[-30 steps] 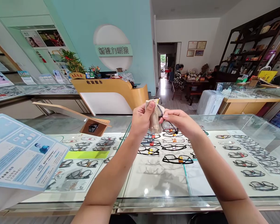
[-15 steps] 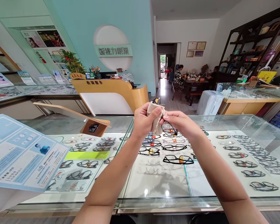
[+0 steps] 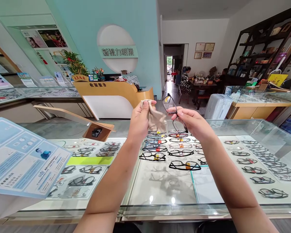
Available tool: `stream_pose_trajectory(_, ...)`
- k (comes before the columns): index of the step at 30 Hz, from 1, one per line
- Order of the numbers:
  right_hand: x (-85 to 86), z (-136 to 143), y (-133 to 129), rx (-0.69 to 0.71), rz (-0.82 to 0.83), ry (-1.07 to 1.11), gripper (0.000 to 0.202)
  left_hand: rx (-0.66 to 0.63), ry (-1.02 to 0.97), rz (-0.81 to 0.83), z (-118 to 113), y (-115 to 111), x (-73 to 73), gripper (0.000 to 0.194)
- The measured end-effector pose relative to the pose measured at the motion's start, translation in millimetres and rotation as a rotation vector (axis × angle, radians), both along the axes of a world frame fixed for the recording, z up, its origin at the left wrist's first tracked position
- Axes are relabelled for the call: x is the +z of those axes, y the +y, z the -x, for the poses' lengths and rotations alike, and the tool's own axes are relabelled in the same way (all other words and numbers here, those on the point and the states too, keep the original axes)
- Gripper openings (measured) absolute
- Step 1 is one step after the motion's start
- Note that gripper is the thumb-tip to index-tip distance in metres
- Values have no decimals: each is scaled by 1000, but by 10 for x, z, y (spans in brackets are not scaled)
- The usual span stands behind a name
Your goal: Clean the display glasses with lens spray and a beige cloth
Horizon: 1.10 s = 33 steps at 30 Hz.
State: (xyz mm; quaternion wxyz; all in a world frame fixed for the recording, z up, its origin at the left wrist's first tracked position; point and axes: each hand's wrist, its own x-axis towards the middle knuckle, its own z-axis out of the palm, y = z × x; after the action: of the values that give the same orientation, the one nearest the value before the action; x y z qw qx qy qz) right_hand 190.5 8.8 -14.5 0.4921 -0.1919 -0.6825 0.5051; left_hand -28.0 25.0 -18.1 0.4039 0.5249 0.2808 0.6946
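Note:
A beige cloth [image 3: 157, 119] hangs from my left hand [image 3: 140, 118], its fingers closed on the top edge. My right hand [image 3: 192, 121] is shut on a pair of dark-framed eyeglasses [image 3: 176, 112], pinched near the bridge. The eyeglasses are tilted, one lens up and one down, with a yellow label on the upper lens. A small gap separates cloth and eyeglasses. Both hands are above a glass display case [image 3: 160, 194], where rows of eyeglasses [image 3: 185, 165] lie under the top.
A blue-and-white printed board [image 3: 26, 158] stands at the left on the case, near a tilted wooden mirror stand [image 3: 98, 132]. Beyond are a cashier counter [image 3: 113, 92], a plastic-wrapped suitcase [image 3: 218, 106] and another display case [image 3: 259, 97]. Two people sit at a table [image 3: 201, 85] far back.
My left hand has drawn the cloth off the eyeglasses and moved left. The eyeglasses, earlier partly wrapped in the cloth, now show both lenses in my right hand.

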Motion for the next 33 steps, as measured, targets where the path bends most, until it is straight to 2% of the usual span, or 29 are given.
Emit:
stream_pose_trajectory(2,20,-37,-1,-20,19,-2,35,-15,30,-24,22,-37,17,52)
stream_pose_trajectory(4,28,-67,1,-26,41,0,36,37,130,-75,31,-92,23,60)
stream_pose_trajectory(7,39,-109,-2,-39,35,-12,34,254,339,-254,27,-171,28,69)
stream_pose_trajectory(10,69,-161,-22,-58,-8,-67,36,420,484,-473,12,-222,44,48)
stream_pose_trajectory(11,82,-181,-32,-59,-25,-101,38,444,527,-517,4,-235,50,46)
stream_pose_trajectory(14,120,-242,-60,-43,-61,-221,41,454,628,-563,-24,-271,59,74)
stream_pose_trajectory(19,168,-260,-108,-56,-110,-291,43,463,657,-562,-56,-326,40,64)
stream_pose_trajectory(22,171,-205,-152,-177,-171,-192,46,524,600,-566,-54,-344,14,64)
stream_pose_trajectory(25,145,-137,-200,-385,-304,-48,45,637,504,-577,-34,-352,-13,65)
stream_pose_trajectory(28,108,-85,-235,-611,-528,-50,34,729,412,-570,-5,-360,-17,62)
stream_pose_trajectory(30,90,-57,-251,-735,-670,-78,35,777,368,-551,10,-367,0,59)
stream_pose_trajectory(33,80,-14,-285,-822,-773,-112,41,829,314,-549,17,-379,38,56)
